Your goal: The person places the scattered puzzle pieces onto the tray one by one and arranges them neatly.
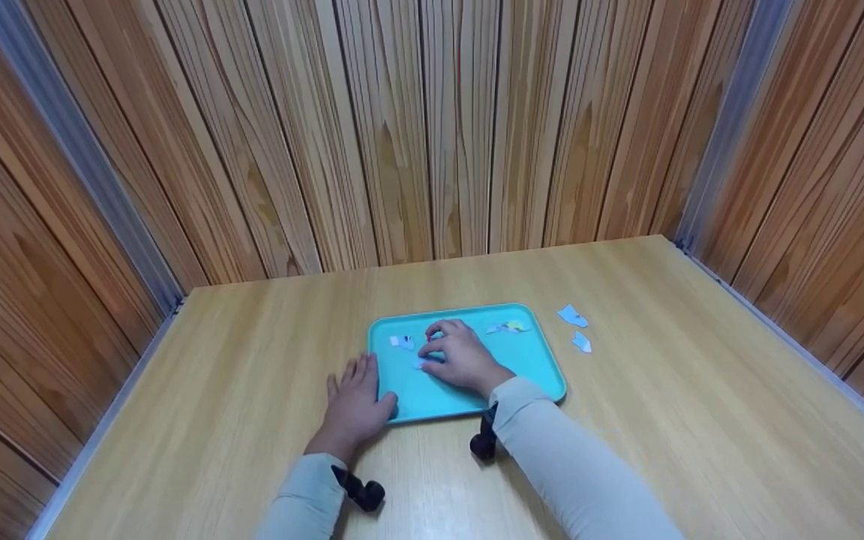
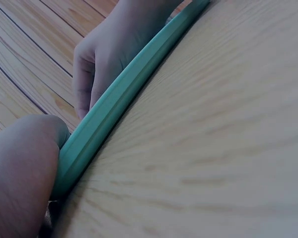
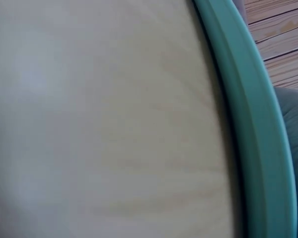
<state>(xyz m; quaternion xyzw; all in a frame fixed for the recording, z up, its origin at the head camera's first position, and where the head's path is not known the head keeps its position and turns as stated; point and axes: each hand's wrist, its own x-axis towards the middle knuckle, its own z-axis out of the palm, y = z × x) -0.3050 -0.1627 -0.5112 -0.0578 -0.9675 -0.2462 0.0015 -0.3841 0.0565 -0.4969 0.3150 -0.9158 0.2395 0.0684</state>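
A turquoise tray (image 1: 507, 375) lies on the table with torn paper pieces on it. My right hand (image 1: 466, 358) is over its middle, fingers curved, thumb and forefinger at a small pale paper piece (image 1: 420, 366). A bit of red shows by the other fingertips; the rest is hidden under the hand. Left of it lies a white and blue paper piece (image 1: 402, 342), and toward the upper right a yellowish printed piece (image 1: 508, 327). My left hand (image 1: 357, 405) rests along the tray's left edge with fingers extended, thumb over the near left corner. The tray's side (image 3: 260, 129) fills part of the right wrist view.
Two light blue paper scraps, an upper one (image 1: 573, 315) and a lower one (image 1: 581, 343), lie on the wooden table (image 1: 252, 360) right of the tray. Wood-patterned panels (image 1: 402, 135) stand behind and at both sides. Each wrist wears a black camera mount.
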